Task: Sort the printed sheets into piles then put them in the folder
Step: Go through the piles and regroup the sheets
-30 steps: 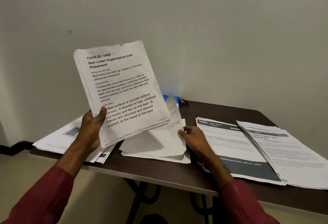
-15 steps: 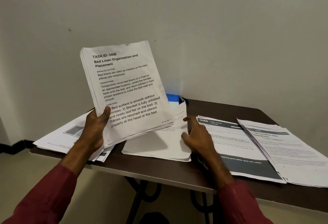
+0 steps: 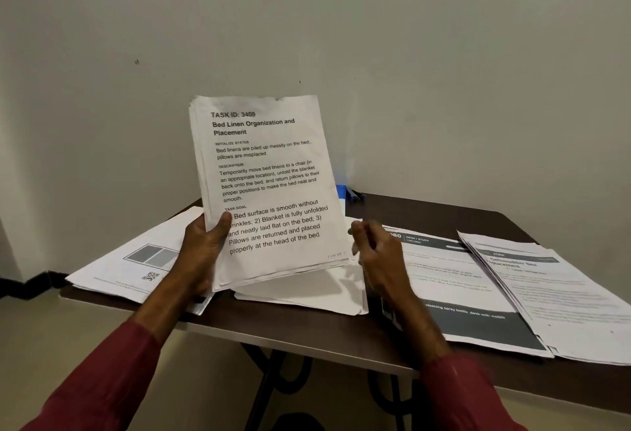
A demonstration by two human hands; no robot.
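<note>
My left hand (image 3: pixel 201 253) grips a stack of printed sheets (image 3: pixel 269 188) upright above the table, its thumb on the front page headed "Bed Linen Organization and Placement". My right hand (image 3: pixel 375 253) hovers just right of the stack's lower corner, fingers loosely curled and holding nothing. Under the stack lies a blank white pile (image 3: pixel 314 290). A pile with a grey block and QR code (image 3: pixel 136 263) lies at the left. A dark-banded pile (image 3: pixel 464 297) and a text pile (image 3: pixel 560 290) lie at the right. A blue folder corner (image 3: pixel 341 191) shows behind the stack.
The dark brown table (image 3: pixel 307 331) stands against a plain wall, its front edge close to me. A dark pen-like object (image 3: pixel 356 195) lies by the blue corner. Black table legs (image 3: pixel 269 372) show below.
The held stack has shifted right and toward the centre. My right hand has lifted off the blank white pile and risen beside the stack's lower right corner.
</note>
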